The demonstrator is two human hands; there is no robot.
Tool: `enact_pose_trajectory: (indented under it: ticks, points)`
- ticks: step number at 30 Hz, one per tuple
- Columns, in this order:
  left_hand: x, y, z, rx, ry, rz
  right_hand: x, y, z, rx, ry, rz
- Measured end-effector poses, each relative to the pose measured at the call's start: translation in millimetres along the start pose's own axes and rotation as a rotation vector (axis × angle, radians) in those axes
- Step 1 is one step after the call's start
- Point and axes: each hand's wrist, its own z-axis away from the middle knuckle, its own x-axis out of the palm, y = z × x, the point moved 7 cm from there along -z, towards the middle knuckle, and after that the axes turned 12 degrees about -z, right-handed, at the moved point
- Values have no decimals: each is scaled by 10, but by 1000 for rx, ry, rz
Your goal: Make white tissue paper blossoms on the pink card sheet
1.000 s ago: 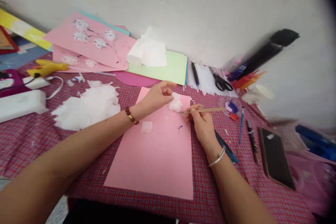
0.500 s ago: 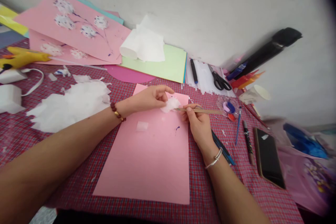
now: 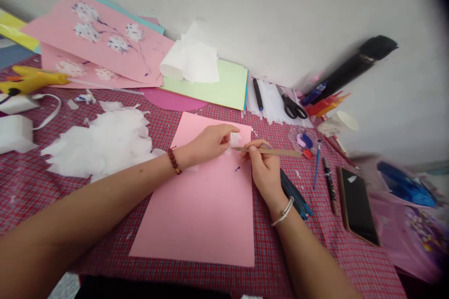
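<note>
A pink sheet of paper (image 3: 203,215) lies upright in front of me. Near its top right part, my left hand (image 3: 213,142) pinches at a small white tissue piece (image 3: 235,138), its index finger stretched over the top. My right hand (image 3: 263,163) grips a thin wooden stick (image 3: 280,152), whose pointed greyish tip reaches the tissue by my left fingertips. Exactly how tissue and tip touch is too blurred to tell. Below them, a small dark blue paint mark (image 3: 237,169) shows on the sheet. Left of the sheet spreads a pile of white tissue pieces (image 3: 105,140).
At the back are pink sheets with tissue flowers (image 3: 154,49), a tissue roll (image 3: 171,63) and green paper (image 3: 231,86). Scissors (image 3: 293,106), a paint palette (image 3: 298,136), a paintbrush (image 3: 317,166) and a phone (image 3: 358,205) lie right. A yellow glue gun (image 3: 31,79) is left.
My left hand has shifted slightly right and down, its wrist now covering a loose tissue square on the sheet. The tissue at the fingertips shows less. My right hand keeps its hold.
</note>
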Motion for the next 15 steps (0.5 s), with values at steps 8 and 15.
enact_pose_trajectory:
  ticks: [8, 15]
  points:
    - [27, 17, 3, -7, 17, -3, 76, 40, 5, -56, -57, 211]
    - [-36, -180, 32, -207, 103, 290, 162, -47, 57, -125, -157, 427]
